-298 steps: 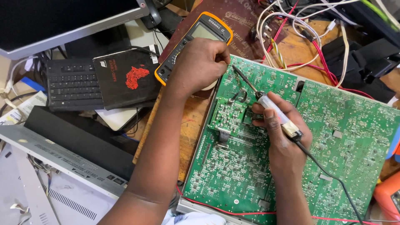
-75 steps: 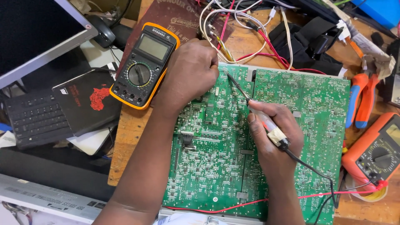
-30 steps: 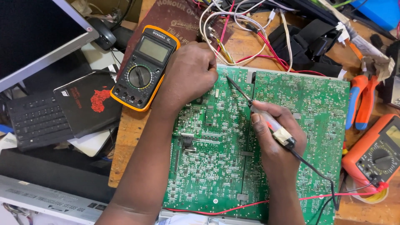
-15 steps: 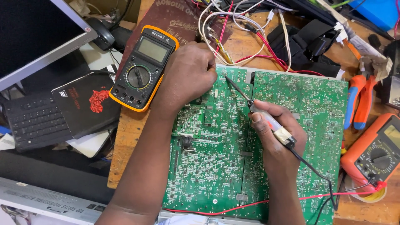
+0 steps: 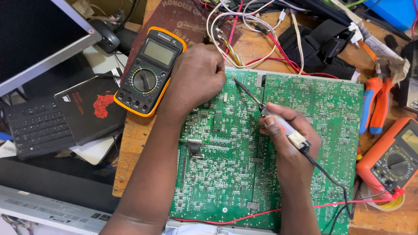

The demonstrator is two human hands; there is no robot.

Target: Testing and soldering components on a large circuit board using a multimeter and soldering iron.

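The right hand [image 5: 289, 143] grips a probe [image 5: 261, 106], tip on the green board [image 5: 217, 174]. The left hand [image 5: 196, 78] rests fisted at the board's top edge, beside a yellow meter [image 5: 148, 69].

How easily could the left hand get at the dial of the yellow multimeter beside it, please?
Probably yes: the left hand rests on the circuit board edge right beside the yellow multimeter, whose dial faces up, uncovered.

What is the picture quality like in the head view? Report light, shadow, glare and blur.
Head view: even, soft light; faint shadows under the left hand and right hand on the green circuit board; the yellow meter has a readable, glare-free screen; the tool is sharp; the dark monitor at top left shows little detail.
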